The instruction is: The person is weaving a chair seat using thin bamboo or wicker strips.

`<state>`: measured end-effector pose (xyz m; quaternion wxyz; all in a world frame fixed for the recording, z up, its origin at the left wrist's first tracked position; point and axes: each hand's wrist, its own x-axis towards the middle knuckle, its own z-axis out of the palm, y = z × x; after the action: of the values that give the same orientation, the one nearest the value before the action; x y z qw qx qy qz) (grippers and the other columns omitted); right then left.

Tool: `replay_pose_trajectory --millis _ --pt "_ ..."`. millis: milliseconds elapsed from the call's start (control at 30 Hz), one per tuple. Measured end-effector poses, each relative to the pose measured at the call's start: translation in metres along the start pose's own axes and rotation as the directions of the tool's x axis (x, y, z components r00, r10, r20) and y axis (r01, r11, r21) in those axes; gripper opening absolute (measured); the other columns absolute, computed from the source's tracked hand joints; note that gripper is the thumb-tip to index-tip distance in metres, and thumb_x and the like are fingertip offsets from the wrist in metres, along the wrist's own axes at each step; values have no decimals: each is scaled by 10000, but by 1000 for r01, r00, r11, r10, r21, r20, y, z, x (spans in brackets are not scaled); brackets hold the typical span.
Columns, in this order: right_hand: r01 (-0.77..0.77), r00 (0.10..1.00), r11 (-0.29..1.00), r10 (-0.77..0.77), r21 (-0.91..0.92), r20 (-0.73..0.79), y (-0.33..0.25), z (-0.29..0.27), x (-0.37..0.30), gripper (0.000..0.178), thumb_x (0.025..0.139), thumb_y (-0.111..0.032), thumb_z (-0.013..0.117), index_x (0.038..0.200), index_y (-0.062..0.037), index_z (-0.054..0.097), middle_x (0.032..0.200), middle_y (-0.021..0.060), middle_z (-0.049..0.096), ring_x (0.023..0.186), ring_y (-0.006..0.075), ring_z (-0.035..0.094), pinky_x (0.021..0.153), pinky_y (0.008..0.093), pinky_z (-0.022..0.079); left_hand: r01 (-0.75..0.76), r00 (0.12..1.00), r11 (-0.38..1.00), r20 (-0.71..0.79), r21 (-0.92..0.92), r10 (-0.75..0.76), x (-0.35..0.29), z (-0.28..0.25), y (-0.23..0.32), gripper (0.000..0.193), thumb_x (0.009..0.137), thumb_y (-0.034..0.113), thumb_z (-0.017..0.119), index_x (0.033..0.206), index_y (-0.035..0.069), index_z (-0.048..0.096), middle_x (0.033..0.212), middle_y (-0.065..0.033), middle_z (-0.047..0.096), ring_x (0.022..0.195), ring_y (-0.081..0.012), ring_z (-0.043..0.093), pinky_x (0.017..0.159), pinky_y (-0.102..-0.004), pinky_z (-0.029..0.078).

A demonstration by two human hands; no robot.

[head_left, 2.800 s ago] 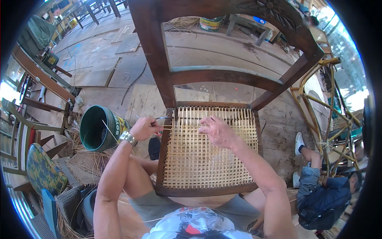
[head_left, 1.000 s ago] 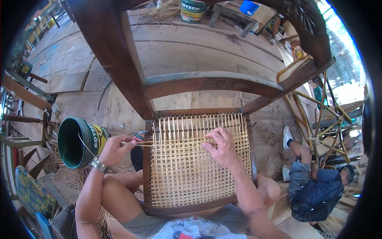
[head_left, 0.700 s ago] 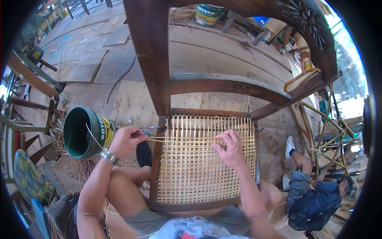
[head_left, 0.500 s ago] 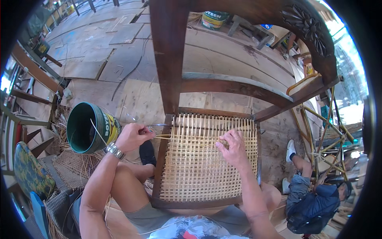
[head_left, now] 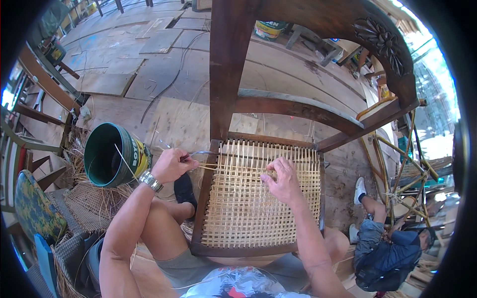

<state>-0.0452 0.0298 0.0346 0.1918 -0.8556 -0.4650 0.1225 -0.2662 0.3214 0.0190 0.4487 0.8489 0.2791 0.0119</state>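
Observation:
A dark wooden chair [head_left: 233, 59] stands in front of me, its seat [head_left: 258, 208] partly woven with pale cane strands. My left hand [head_left: 171, 165], a metal watch on its wrist, grips a thin metal tool [head_left: 196, 154] at the seat's left rail. A cane strand [head_left: 218, 167] runs from that hand across the weave. My right hand [head_left: 283, 181] rests on the upper middle of the woven seat, its fingertips pinching the strand among the weave.
A green bucket [head_left: 107, 156] stands at my left beside loose cane and a woven mat [head_left: 92, 206]. Another person [head_left: 387, 243] sits at the lower right near a bare chair frame [head_left: 407, 169]. Wooden chairs [head_left: 30, 114] line the left. Plywood sheets cover the floor.
The view has swung about while both hands stayed at the seat. My left hand remains at the left rail, and my right hand has stayed on the upper weave.

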Motion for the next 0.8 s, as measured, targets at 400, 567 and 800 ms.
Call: replay_pose_trajectory --millis 400,567,800 --pt "134 985 991 -136 -20 -102 8 10 0 233 883 -250 701 949 -48 606 991 96 579 978 278 538 930 419 435 6 1000 994 17 105 -8 1 -6 7 369 814 373 757 775 10 696 696 -160 682 662 -292 678 650 -377 521" --pt "119 991 992 -120 -30 -65 4 2 0 232 890 -258 693 938 -46 612 994 98 581 981 275 545 935 420 442 -17 1000 986 26 168 13 7 -2 8 362 806 365 745 767 9 689 701 -165 688 678 -310 686 668 -399 530" --pt "76 994 987 -86 -144 -64 -6 9 -23 290 928 -269 646 1110 -50 590 1141 123 552 1104 280 534 1041 417 412 -44 939 929 -303 368 164 -9 9 -11 320 785 330 781 910 43 719 863 -179 655 867 -355 658 769 -435 515"
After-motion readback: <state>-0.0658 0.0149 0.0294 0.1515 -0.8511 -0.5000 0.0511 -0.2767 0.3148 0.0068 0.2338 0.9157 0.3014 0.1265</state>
